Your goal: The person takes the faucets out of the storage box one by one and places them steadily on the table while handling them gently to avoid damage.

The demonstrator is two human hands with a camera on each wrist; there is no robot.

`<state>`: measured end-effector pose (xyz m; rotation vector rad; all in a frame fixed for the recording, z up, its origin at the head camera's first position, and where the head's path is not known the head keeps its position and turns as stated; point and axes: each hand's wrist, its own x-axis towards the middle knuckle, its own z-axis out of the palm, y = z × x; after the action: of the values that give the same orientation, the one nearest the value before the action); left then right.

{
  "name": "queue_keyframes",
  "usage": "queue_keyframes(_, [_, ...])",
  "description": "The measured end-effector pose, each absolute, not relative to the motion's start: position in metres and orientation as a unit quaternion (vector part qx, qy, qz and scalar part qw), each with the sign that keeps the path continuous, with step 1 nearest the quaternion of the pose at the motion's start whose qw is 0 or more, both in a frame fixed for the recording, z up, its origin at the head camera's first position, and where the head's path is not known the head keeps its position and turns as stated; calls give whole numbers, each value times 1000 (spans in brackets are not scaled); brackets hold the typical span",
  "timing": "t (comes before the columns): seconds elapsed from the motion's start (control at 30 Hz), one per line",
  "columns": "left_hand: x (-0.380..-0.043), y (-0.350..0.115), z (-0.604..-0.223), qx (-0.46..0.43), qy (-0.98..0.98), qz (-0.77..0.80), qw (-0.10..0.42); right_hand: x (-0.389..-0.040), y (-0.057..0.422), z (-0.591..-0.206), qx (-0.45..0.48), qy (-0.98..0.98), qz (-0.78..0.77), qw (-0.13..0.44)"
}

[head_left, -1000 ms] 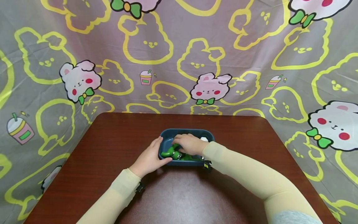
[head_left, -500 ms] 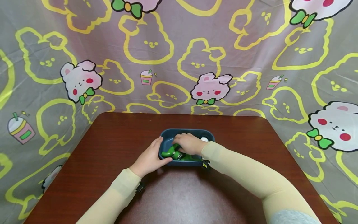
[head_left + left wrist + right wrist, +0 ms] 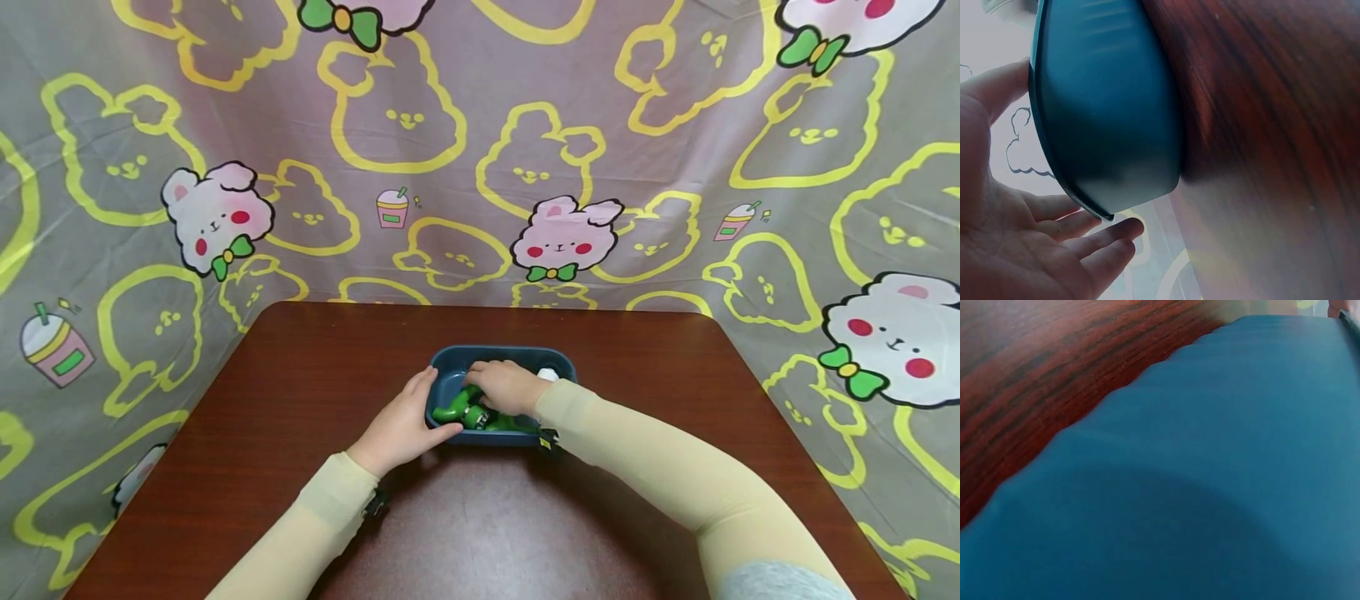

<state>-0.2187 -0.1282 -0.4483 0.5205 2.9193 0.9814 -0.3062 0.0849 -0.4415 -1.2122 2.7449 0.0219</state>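
Note:
A dark blue plastic basin (image 3: 450, 357) sits on the table in the head view. My left hand (image 3: 397, 421) rests against its left end, thumb along the front rim and fingers extended beside the wall. In the left wrist view, that hand (image 3: 1016, 231) spreads around the rim of the basin (image 3: 1110, 112). My right hand (image 3: 506, 386) reaches down into the basin, fingers bent over glossy green curved things (image 3: 453, 410) with silvery parts. Its fingertips are partly hidden, and I cannot tell whether they grip one. The right wrist view shows mainly the basin's outer wall (image 3: 1210, 437).
A white rounded thing (image 3: 548, 374) lies in the basin's right end, partly behind the right wrist. The brown wooden table (image 3: 315, 367) stretches around the basin. A printed cloth (image 3: 465, 142) hangs behind the table and along both sides.
The right forearm and wrist have shifted slightly left, with the right hand still inside the basin. My left hand and the basin keep their places.

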Motion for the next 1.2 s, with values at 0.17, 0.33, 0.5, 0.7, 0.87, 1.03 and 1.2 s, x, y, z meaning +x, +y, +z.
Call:
queue_keyframes(0.17, [-218,-128,-447,166,933,320,11,-306,85,-440,-400,914,-6,67])
queue_keyframes(0.33, [-218,-129,-447,165,932,324,12,-305,85,-434,-404,913,-27,58])
queue_keyframes(0.5, [-218,-129,-447,164,932,324,14,-304,87,-428,-417,907,-41,52])
queue_keyframes(0.7, [-218,-130,-448,162,932,322,17,-301,88,-425,-427,901,-61,36])
queue_keyframes(0.87, [-218,-130,-449,162,934,319,16,-298,87,-424,-429,899,-72,47])
queue_keyframes(1.03, [-218,-129,-449,163,934,319,16,-296,87,-427,-415,901,-77,95])
queue_keyframes(1.2, [-218,-129,-449,166,934,315,13,-293,87,-430,-406,903,-70,120])
